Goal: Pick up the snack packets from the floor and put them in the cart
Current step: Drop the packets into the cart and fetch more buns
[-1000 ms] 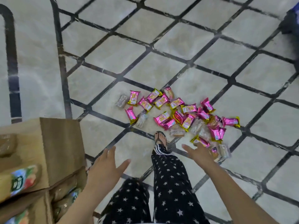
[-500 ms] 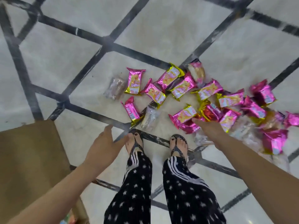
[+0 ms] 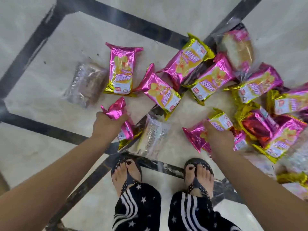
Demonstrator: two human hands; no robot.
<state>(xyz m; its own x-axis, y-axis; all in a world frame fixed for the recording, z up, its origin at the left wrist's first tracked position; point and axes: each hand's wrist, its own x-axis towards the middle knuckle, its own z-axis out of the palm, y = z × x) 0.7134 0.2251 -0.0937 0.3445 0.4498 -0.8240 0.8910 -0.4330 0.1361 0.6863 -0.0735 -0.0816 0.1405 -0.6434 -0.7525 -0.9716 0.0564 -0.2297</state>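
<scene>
Early: my left hand (image 3: 108, 125) clutches pink packet (image 3: 115, 110), right hand (image 3: 219, 139) clutches second packet (image 3: 195, 137); other packets (image 3: 121, 70) lie on floor (image 3: 41, 147), cart unseen

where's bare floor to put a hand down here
Bare tile lies left of the brown clear packet, out to the dark floor strip, and above the pile. A narrow gap sits between the white clear packet and the pink packet the right hand grips. The right side is crowded with overlapping packets.
</scene>
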